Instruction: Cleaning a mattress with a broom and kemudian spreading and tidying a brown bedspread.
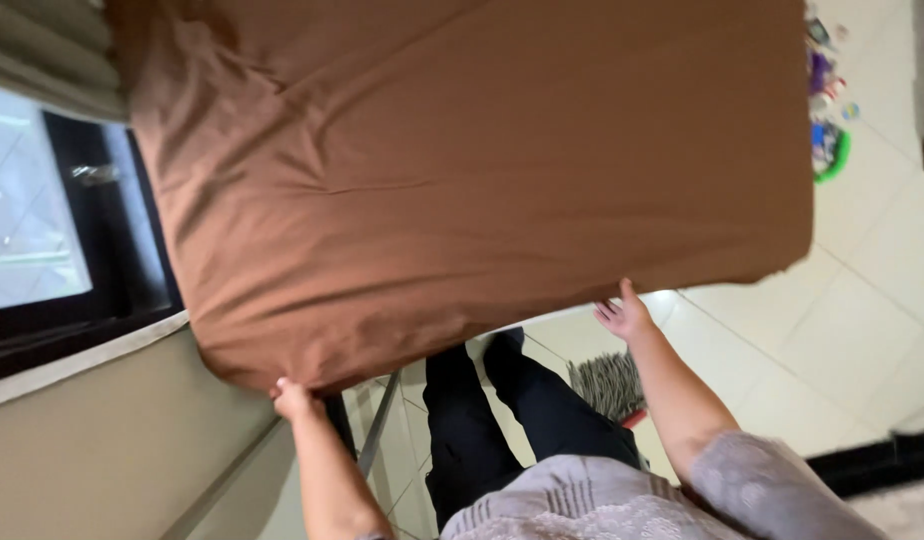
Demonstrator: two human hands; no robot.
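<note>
A mattress covered in a brown fitted sheet [462,170] fills most of the head view. My left hand [294,398] is closed on the sheet at the mattress's near left corner, with the fingers tucked under the fabric. My right hand [625,315] rests against the near edge further right; its fingers are spread and the thumb points up onto the sheet. Below the mattress edge I see my dark trousers [502,420] and grey knitted top [582,505].
A dark-framed window [52,230] and a beige wall [102,450] lie on the left. A metal bar [379,425] runs beside my legs. A grey mop head [607,385] lies on the pale tiled floor [842,330]. Small colourful items [827,100] sit at the upper right.
</note>
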